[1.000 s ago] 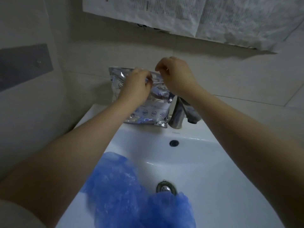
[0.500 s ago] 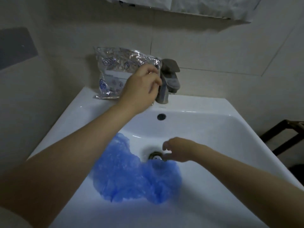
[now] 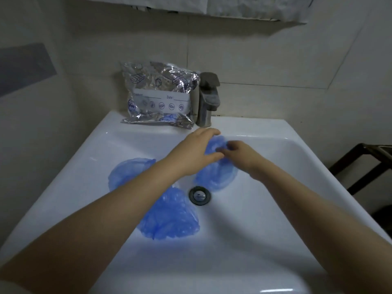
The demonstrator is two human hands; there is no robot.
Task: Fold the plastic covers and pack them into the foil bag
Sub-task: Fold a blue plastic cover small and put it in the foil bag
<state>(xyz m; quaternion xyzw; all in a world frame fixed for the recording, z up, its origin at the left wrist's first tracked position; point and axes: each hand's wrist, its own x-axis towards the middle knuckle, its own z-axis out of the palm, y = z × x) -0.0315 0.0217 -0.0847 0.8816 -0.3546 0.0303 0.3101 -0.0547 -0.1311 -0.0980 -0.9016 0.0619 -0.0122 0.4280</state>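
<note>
Folding begun — crinkled blue plastic cover pinched by left hand and right hand — creased silver foil bag to be opened next.

We saw the white sink basin crowded on its left and middle. One blue plastic cover lay against the left slope, a second cover sat just left of the drain, and our left forearm crossed over both. A third cover filled the back centre, where our left hand and right hand met on it. The right slope and front of the basin lay bare, giving open passage. On the back ledge, the foil bag stood touching the faucet, blocking the middle; only the ledge to the right of the faucet was free.
</note>
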